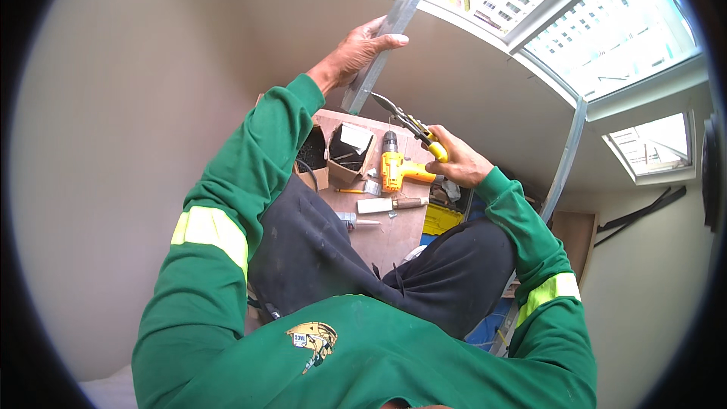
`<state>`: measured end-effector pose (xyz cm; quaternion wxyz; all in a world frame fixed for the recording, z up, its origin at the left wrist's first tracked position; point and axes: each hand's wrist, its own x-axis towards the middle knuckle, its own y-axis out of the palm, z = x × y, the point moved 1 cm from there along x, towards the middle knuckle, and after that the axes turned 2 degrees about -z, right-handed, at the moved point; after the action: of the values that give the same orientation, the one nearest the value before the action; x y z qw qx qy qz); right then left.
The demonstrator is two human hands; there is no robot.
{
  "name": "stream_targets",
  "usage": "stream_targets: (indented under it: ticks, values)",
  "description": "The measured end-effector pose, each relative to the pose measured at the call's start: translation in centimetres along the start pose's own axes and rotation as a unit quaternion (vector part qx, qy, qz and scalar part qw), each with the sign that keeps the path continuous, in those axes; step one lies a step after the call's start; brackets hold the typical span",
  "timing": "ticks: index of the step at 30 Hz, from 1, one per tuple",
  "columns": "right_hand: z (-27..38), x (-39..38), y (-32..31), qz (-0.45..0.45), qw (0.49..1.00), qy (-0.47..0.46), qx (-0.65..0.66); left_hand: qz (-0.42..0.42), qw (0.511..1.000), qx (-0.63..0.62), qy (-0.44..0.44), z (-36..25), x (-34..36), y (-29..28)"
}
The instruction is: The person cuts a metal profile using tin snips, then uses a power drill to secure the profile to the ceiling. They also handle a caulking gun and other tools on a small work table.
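Observation:
My left hand (360, 54) grips a grey metal channel (400, 10), which slants up from above the board toward the window. My right hand (458, 155) holds tin snips (415, 128) with yellow-and-black handles; their jaw tips reach beside the lower part of the channel, and I cannot tell if they touch it. Below them, a yellow cordless drill (392, 171) lies on a wooden board (356, 238), along with a pencil (350, 190), a pale wood-handled tool (394, 204), small metal offcuts and a tube (351, 220).
Two open cardboard boxes (346, 169) of dark fasteners sit at the board's left. A yellow case (441, 219) lies by my right knee. A long metal strip (561, 169) leans from the window sill (638, 91) at right. Black strips (644, 212) rest against the right wall.

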<state>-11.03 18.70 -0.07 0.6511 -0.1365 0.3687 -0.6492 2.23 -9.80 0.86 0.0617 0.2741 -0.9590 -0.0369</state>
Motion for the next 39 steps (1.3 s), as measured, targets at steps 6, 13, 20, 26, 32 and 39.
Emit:
stream_targets:
  ticks: [6,13,20,26,32,39]
  values:
    - [0.0,0.2,0.5,0.02,1.0,0.024,-0.004,0.037,0.999,0.001,-0.01,-0.8,-0.5,0.2]
    - [1.1,0.2,0.8,0.026,0.999,0.007,-0.029,0.077,0.997,0.004,-0.013,0.5,0.1,0.7]
    - [1.4,0.5,0.8,0.041,0.999,0.014,-0.031,0.111,0.994,-0.008,-0.009,0.7,-0.1,1.2]
    - [0.9,0.8,1.0,0.055,0.997,-0.002,-0.048,0.087,0.996,0.035,-0.002,0.1,-0.4,1.7]
    - [0.7,0.3,1.2,0.047,0.997,-0.02,-0.063,0.091,0.994,0.046,-0.028,0.6,-0.5,2.3]
    - [1.4,0.0,2.1,-0.005,0.998,-0.009,-0.055,0.075,0.996,0.027,-0.043,0.9,-0.8,2.9]
